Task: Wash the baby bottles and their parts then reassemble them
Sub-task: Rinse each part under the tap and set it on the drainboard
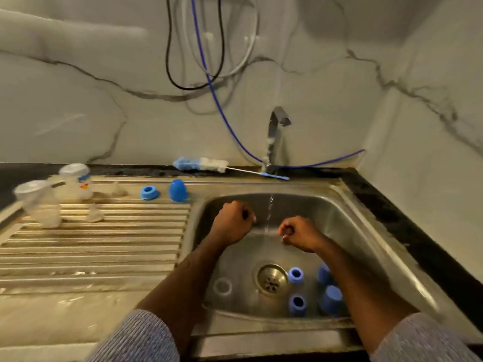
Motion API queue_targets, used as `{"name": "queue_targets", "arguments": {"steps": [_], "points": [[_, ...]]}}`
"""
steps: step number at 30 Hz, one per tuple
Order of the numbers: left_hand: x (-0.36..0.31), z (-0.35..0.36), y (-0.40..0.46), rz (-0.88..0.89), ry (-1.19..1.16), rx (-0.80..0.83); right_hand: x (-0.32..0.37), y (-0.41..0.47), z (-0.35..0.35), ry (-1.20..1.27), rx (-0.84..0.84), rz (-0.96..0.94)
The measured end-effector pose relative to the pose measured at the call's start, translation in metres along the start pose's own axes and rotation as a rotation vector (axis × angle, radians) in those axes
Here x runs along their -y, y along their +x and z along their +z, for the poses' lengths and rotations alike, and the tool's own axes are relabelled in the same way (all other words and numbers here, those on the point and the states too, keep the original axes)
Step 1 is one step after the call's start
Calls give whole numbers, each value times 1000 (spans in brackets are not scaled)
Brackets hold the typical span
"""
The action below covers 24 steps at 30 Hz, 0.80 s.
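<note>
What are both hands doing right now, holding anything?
Left hand: fingers curled into a fist beside the water stream; nothing visible in it.
Right hand: fingers curled; whether they pinch something small cannot be told.

Steel-grey sink; blue caps and blue rings inside. Blue-and-white brush. Clear bottles, white-topped. White wall, grey-veined marble pattern. Sleeves finely striped grey-blue. Black counter.

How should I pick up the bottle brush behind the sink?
Probably by the thin handle, coming from above near the tap. The bottle brush lies flat on the counter edge, fluffy head pointing left, so the bare handle end is the easy part to pinch.
</note>
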<state>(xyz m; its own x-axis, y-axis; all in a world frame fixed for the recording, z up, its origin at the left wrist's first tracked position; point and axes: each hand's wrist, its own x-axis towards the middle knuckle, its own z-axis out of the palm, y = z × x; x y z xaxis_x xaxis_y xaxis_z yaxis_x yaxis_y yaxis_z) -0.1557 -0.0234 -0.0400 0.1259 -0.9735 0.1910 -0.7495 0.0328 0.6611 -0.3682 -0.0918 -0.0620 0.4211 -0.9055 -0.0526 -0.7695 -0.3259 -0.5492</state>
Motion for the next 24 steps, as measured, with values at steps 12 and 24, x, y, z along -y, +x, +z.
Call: {"name": "queue_targets", "arguments": {"steps": [12,24], "points": [[6,70,23,-146,-59,145,-37,3,25,-392,394,234],[16,72,33,-297,-339,21,0,46,35,209,-24,155]]}}
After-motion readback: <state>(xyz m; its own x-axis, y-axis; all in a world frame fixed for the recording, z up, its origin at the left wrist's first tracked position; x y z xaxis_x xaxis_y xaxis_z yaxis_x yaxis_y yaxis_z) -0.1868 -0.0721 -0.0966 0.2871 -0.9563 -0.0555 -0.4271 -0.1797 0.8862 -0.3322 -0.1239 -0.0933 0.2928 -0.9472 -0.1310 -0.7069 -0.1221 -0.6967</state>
